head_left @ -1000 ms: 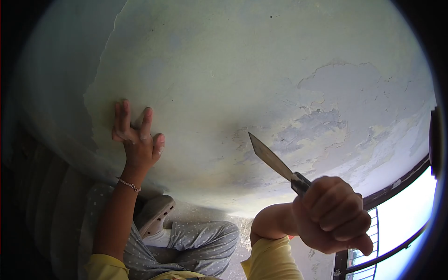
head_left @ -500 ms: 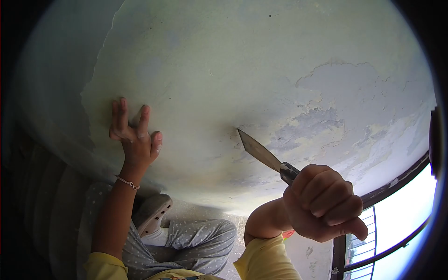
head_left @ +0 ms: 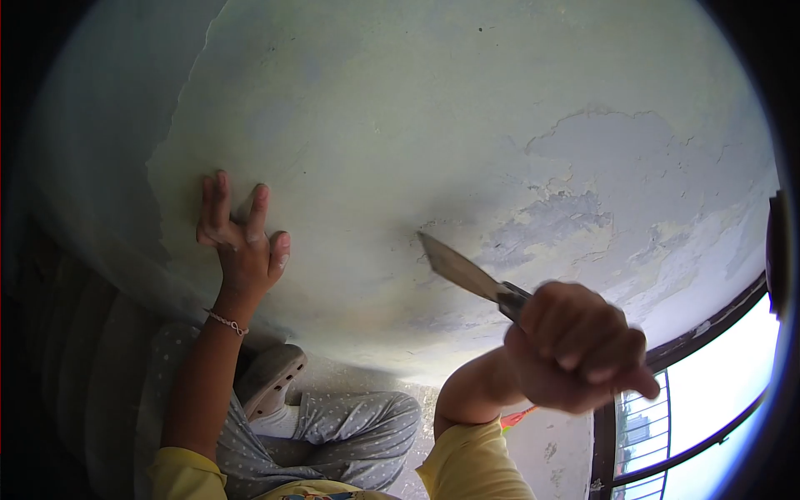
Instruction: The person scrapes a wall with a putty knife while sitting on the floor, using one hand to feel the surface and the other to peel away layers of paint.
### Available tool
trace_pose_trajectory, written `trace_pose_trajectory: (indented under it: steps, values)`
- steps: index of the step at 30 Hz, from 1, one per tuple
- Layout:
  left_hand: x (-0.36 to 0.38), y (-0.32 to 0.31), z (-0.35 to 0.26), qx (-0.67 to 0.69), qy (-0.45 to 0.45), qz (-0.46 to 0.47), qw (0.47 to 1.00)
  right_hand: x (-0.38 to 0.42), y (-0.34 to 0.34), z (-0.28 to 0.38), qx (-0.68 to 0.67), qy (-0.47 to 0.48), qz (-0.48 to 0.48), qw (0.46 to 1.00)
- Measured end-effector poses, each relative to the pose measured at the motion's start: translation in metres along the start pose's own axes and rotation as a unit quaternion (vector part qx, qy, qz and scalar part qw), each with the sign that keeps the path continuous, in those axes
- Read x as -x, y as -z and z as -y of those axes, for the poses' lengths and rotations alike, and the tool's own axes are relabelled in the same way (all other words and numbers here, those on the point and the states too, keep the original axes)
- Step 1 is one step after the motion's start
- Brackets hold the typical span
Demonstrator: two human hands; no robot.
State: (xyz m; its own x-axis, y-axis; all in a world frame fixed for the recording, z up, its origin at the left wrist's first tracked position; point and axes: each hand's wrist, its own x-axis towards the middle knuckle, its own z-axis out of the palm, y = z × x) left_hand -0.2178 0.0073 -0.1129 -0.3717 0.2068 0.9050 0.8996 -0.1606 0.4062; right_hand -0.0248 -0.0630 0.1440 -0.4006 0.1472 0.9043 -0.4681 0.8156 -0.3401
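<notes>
My right hand is closed in a fist around the dark handle of a scraper. Its flat metal blade points up and left, with the tip close to the wall, beside a rough patch of flaking paint. Farther left, my left hand rests on the pale painted wall with its fingers spread and nothing in it. Whitish dust shows on its fingers.
A barred window in a dark frame is at the lower right. Below me are my crossed legs in dotted grey trousers and a brown clog. Shadowed steps run along the left.
My right hand has shifted slightly upward with the scraper, and its blade tip has moved a little left. My left hand stays at the same spot on the wall.
</notes>
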Motion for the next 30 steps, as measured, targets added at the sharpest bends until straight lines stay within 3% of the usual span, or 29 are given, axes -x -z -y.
trace_pose_trajectory:
  steps: [1, 2, 6, 9, 14, 16, 19, 22, 26, 28, 30]
  values:
    - [0.000, 0.000, 0.001, 0.000, -0.002, -0.003, 1.000, 0.003, 0.004, -0.015, -0.026, -0.046, -0.030, 0.998]
    - [-0.002, -0.002, 0.002, -0.003, -0.004, -0.010, 1.000, 0.005, 0.002, -0.015, 0.022, -0.063, 0.017, 0.998]
    - [-0.001, -0.001, 0.002, -0.006, -0.002, -0.007, 1.000, -0.003, -0.010, 0.034, 0.071, 0.050, 0.047, 0.995]
    - [-0.002, -0.002, 0.003, -0.002, -0.005, -0.004, 1.000, -0.007, 0.000, 0.014, 0.074, -0.004, 0.051, 0.996]
    - [-0.001, -0.002, 0.001, 0.006, 0.005, -0.006, 1.000, 0.005, -0.010, 0.037, 0.047, 0.036, 0.030, 0.998]
    - [-0.001, -0.002, 0.003, 0.003, 0.003, -0.005, 1.000, 0.006, -0.013, 0.042, 0.032, 0.063, 0.076, 0.995]
    - [-0.002, -0.001, 0.002, 0.007, -0.003, -0.010, 1.000, 0.013, -0.005, 0.012, 0.131, 0.006, 0.073, 0.989]
    - [-0.001, -0.001, 0.001, 0.009, 0.001, -0.005, 1.000, 0.009, -0.010, 0.036, 0.061, 0.035, 0.053, 0.996]
    - [-0.002, 0.000, 0.000, 0.002, 0.000, 0.000, 1.000, 0.023, -0.013, 0.011, 0.099, 0.009, -0.030, 0.995]
    - [-0.002, -0.002, -0.001, 0.002, -0.003, -0.009, 1.000, 0.028, -0.007, -0.011, 0.104, -0.089, 0.003, 0.991]
    - [-0.005, -0.004, 0.003, -0.007, -0.005, -0.019, 1.000, 0.028, -0.015, 0.006, 0.063, 0.008, 0.023, 0.998]
